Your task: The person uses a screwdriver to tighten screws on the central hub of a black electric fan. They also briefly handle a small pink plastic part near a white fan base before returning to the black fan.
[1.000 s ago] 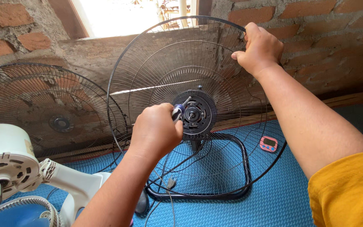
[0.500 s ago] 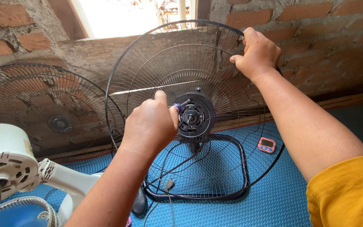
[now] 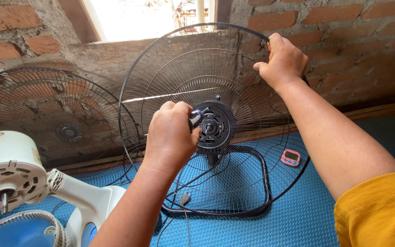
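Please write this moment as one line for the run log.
left hand: holds tool at hub | right hand: grips guard rim | guard: upright on mat

The round black wire fan guard (image 3: pixel 193 68) was thin metal, dull and dusty. Its black plastic hub (image 3: pixel 213 126) shone slightly beside the left fingers (image 3: pixel 177 110). The blue floor mat (image 3: pixel 298 224) looked ribbed and matt; the red brick wall (image 3: pixel 353 41) behind was rough.

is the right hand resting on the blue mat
No, the right hand grips the upper rim of the round black wire fan guard, well above the blue textured mat.
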